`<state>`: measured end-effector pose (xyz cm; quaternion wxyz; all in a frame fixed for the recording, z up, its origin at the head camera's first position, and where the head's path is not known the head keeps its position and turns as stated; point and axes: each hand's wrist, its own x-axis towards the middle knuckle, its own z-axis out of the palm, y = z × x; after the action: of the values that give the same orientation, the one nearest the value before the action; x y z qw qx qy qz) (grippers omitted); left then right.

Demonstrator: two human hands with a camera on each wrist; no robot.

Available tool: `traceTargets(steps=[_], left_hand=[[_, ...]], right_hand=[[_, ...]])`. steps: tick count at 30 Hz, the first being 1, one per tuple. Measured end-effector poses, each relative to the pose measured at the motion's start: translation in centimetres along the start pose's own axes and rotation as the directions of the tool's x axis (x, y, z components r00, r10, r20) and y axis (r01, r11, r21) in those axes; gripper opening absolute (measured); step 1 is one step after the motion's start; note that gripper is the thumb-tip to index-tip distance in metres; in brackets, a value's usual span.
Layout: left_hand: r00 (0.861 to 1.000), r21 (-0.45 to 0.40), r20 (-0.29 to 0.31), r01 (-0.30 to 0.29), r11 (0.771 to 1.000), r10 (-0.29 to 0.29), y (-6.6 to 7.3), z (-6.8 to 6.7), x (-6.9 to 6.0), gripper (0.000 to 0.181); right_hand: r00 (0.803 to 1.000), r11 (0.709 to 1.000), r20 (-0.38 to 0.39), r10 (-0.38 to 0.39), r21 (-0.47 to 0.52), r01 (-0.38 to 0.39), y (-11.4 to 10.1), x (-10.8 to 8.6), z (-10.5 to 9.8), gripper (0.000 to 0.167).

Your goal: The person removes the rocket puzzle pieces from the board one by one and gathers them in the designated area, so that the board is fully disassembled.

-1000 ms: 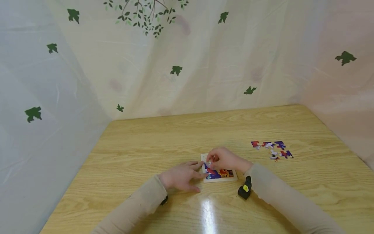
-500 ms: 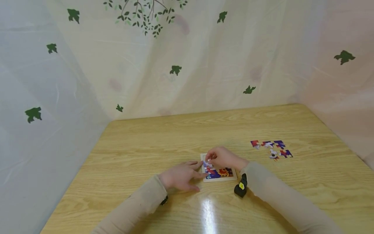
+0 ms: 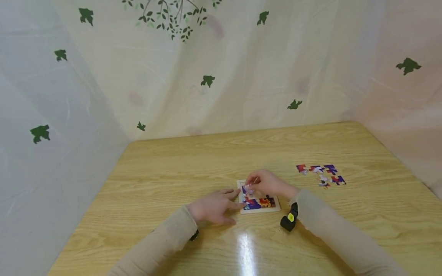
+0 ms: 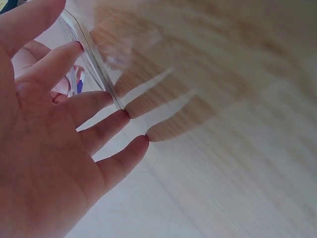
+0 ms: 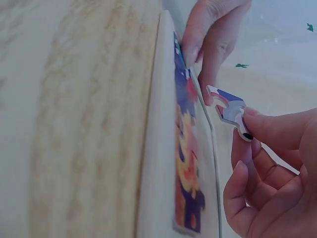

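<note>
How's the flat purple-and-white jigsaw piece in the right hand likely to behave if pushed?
The flat purple-and-white jigsaw piece is probably stiff: it juts out past the grip without sagging. It looks thin, so likely light. The right hand pinches it near one end, so a bump on its free end could swivel it.

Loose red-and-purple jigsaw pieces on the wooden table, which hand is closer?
Right. The right hand is left of the loose jigsaw pieces; the left hand lies farther left.
</note>
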<state>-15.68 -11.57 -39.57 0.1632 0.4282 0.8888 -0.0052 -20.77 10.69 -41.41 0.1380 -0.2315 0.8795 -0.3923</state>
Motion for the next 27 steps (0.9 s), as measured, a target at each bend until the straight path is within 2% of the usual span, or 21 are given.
traceTargets(steps=[4,13,20,27], left_hand=[[1.000,-0.001,0.001,0.015,1.000,-0.015,-0.1,0.1,0.2,0.055],[1.000,0.014,0.006,0.012,1.000,-0.012,-0.1,0.0,0.5,0.058],[1.000,0.035,0.006,0.023,0.999,-0.023,0.2,-0.2,0.7,0.062],[0.999,0.040,0.001,0.032,0.999,-0.032,0.4,-0.4,0.8,0.062]], right_hand=[[0.999,0.999,-0.011,-0.047,-0.008,0.046,0.2,-0.3,-1.1,0.008],[0.998,0.998,-0.030,-0.059,0.006,0.059,1.6,-1.2,-3.5,0.010],[0.996,0.998,-0.069,-0.060,-0.005,0.060,3.0,-2.1,-5.1,0.007],[0.998,1.000,-0.064,-0.013,-0.020,0.011,4.1,-3.1,-6.9,0.004]])
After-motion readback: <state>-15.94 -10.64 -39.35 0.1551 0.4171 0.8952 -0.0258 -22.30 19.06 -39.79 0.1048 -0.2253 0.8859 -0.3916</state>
